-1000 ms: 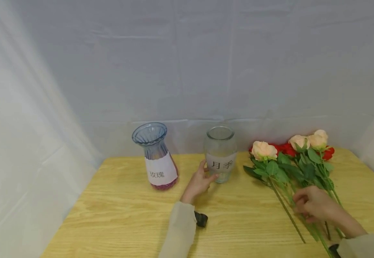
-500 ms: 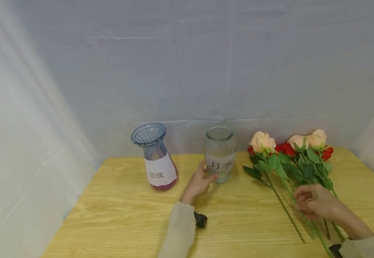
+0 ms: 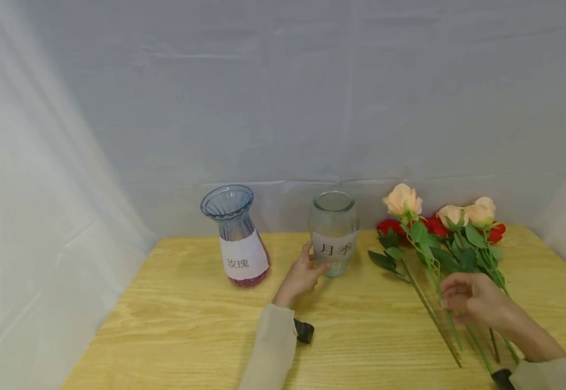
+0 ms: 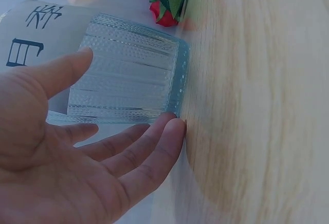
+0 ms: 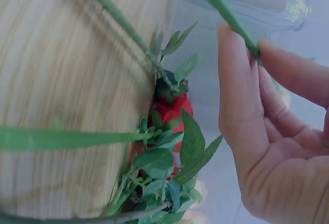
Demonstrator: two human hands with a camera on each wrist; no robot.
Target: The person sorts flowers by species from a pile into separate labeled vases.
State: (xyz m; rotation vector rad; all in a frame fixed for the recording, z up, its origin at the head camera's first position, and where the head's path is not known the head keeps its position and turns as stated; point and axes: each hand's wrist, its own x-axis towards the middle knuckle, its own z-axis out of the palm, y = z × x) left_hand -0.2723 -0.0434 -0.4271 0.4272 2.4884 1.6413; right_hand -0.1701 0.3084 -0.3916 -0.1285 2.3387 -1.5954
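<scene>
My right hand [image 3: 473, 303] pinches the green stem [image 5: 226, 11] of a peach rose [image 3: 403, 200] between thumb and fingertips. The bloom leans up at the back, above the red flowers. My left hand [image 3: 302, 276] rests at the lower left side of a clear glass vase [image 3: 334, 219], its fingers nearly straight along the base and its thumb across the front. That vase stands upright with a white paper label reading 月季. Left of it stands a blue flared vase [image 3: 236, 227] labelled 玫瑰, purple-red toward the bottom.
Two more peach roses [image 3: 480, 211] and several red flowers [image 3: 496, 233] lie at the back right of the wooden table [image 3: 185, 336], their stems pointing forward. Behind the table hangs a pale sheet [image 3: 283, 108].
The peach rose in my right hand has risen slightly, its bloom higher and its stem end drawn up from the near edge. My left hand and both vases stay put.
</scene>
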